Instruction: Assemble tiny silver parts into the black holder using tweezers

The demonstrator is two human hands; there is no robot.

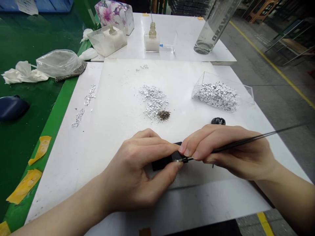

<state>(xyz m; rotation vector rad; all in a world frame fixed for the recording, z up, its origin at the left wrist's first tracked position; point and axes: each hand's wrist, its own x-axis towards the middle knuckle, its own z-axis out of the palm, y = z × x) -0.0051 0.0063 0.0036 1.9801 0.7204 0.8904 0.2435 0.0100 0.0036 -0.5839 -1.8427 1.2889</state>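
Head view, from the left: one loose line of tiny silver parts [85, 105], then the left hand [137, 167], thumb and forefinger closed on one small black block [161, 163] low on the white board [73, 157] (one heap of silver parts [154, 100] and one smaller dark heap [163, 114] lie beyond it). The right hand [228, 150] pinches one pair of tweezers [246, 141], tips almost shut at the block's right end. Fitting a tiny piece seems the step in hand, which calls for a steady tip and a firmly held block. One clear box [221, 95] of silver parts sits farthest right.
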